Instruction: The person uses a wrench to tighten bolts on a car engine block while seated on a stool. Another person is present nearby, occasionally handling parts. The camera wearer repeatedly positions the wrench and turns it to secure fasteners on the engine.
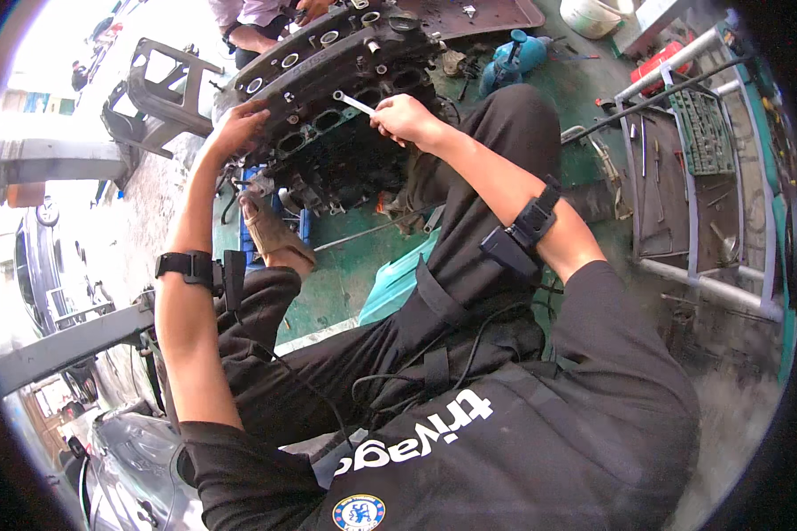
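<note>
A dark, greasy engine (328, 88) with round openings along its top and side lies across the floor in front of me. My right hand (405, 119) is closed around one end of a silver wrench (356, 103). The wrench's ring end points left and lies over the engine; whether it sits on a bolt I cannot tell. At the engine's left end rests my left hand (237, 129), its fingers stretched out over the dark casing and no tool in them.
Another person's hand (255, 37) is beyond the engine. A grey step stool (164, 93) stands left, and blue spray bottles (514, 60) stand right of the engine. A metal rack (651, 190) with tools is at far right. My foot (274, 232) is close below the engine.
</note>
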The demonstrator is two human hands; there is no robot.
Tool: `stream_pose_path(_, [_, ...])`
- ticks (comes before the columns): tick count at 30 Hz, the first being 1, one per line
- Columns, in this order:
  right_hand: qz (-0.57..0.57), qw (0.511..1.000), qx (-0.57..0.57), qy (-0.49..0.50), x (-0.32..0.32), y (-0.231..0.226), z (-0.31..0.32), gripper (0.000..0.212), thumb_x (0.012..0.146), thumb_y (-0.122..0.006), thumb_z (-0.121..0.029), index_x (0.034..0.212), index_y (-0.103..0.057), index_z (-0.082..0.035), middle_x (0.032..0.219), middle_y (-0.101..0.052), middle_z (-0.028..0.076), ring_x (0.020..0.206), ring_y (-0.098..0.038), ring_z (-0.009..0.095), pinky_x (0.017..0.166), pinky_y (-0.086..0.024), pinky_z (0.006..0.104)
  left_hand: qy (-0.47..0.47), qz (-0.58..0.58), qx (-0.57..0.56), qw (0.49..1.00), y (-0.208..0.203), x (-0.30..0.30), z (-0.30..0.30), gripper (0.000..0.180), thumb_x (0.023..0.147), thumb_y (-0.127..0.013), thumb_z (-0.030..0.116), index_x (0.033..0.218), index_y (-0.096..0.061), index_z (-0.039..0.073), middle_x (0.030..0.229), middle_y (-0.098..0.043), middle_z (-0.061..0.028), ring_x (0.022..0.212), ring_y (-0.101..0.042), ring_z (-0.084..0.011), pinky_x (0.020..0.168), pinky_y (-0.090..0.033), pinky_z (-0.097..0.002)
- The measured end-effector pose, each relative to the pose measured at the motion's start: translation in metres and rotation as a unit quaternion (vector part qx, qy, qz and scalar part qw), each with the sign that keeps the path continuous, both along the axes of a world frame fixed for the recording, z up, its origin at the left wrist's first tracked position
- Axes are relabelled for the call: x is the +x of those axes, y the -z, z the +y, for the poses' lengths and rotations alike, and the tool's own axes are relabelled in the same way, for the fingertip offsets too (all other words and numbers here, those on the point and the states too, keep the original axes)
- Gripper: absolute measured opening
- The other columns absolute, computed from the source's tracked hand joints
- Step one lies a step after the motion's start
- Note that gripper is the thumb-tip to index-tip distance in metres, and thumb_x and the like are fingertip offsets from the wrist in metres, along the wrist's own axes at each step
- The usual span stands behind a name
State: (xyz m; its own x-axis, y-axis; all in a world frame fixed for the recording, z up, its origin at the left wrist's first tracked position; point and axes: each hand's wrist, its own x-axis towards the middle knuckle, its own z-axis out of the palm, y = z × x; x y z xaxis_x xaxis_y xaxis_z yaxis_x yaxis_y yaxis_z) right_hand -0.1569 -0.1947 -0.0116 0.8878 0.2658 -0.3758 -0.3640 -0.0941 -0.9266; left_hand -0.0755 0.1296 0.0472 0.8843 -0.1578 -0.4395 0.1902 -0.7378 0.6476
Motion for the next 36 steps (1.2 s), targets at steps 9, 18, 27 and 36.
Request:
stream_pose_path(9, [-0.12, 0.948, -0.293, 0.024, 0.031, -0.011, -0.014, 0.034, 0.082, -0.064, -0.04, 0.087, -0.075, -0.008, 0.072, -0.069, 0.008, 0.067, -0.064, 0.014, 0.065, -0.049, 0.0301, 0.047, -0.204, 0.214, 0.954, 0.011, -0.017, -0.037, 0.049, 0.079, -0.068, 0.033, 0.115, -0.064, 0.0, 0.106, -0.066, -0.0233, 0.1, -0.065, -0.0318, 0.088, -0.05, -0.0392])
stream_pose_path(18, [-0.175, 0.904, -0.387, -0.06, 0.089, -0.035, -0.055, 0.039, 0.08, -0.063, -0.051, 0.091, -0.076, -0.016, 0.085, -0.071, 0.011, 0.08, -0.068, 0.026, 0.075, -0.052, 0.0354, -0.009, -0.215, 0.161, 0.963, 0.018, 0.002, -0.055, 0.04, 0.083, -0.067, 0.036, 0.096, -0.07, -0.002, 0.089, -0.068, -0.0221, 0.086, -0.068, -0.035, 0.08, -0.05, -0.0406])
stream_pose_path(27, [-0.116, 0.902, -0.395, -0.129, 0.113, -0.041, -0.077, 0.039, 0.078, -0.066, -0.047, 0.096, -0.075, -0.014, 0.086, -0.072, 0.011, 0.081, -0.069, 0.026, 0.077, -0.052, 0.036, 0.023, -0.191, 0.101, 0.976, 0.019, 0.01, -0.056, 0.038, 0.084, -0.066, 0.032, 0.091, -0.067, -0.005, 0.082, -0.067, -0.0231, 0.076, -0.067, -0.0315, 0.072, -0.05, -0.04])
stream_pose_path(36, [-0.056, 0.943, -0.313, -0.095, 0.097, -0.043, -0.059, 0.032, 0.09, -0.061, -0.029, 0.084, -0.069, 0.001, 0.06, -0.06, 0.006, 0.049, -0.052, 0.012, 0.046, -0.04, 0.0282, -0.1, -0.075, -0.038, 0.991, 0.02, 0.01, -0.061, 0.03, 0.084, -0.069, 0.024, 0.085, -0.066, -0.006, 0.066, -0.066, -0.0134, 0.054, -0.062, -0.0172, 0.054, -0.049, -0.0327])
